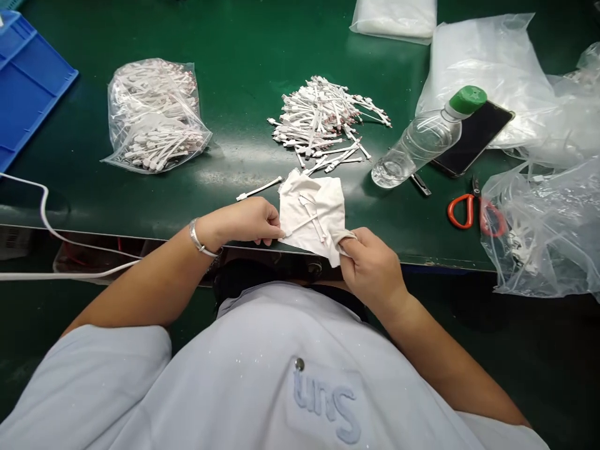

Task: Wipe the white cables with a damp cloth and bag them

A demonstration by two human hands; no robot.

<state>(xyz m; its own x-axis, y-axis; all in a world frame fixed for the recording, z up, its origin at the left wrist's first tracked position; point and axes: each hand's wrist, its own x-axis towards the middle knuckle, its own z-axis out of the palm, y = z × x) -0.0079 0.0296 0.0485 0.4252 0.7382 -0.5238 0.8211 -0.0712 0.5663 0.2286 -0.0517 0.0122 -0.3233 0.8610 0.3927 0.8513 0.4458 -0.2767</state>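
A white cloth [332, 199] lies at the table's front edge, with a few short white cables [313, 215] on it. My left hand [255, 222] is closed in a pinch at the cloth's left side, on the end of one such cable. My right hand [372, 262] grips the cloth's right corner, a fold of it wrapped about the fingertips. Beyond the cloth lies a loose pile of short white cables [319, 119] with connector ends. One single cable [259, 188] rests apart, just past my left hand.
A clear bag of cables [157, 115] lies at left, near a blue bin [28, 81]. On the right are a water bottle [417, 147], a phone [473, 137], red-handled cutters [462, 211] and plastic bags [548, 231]. A white cord [44, 203] hangs over the left edge.
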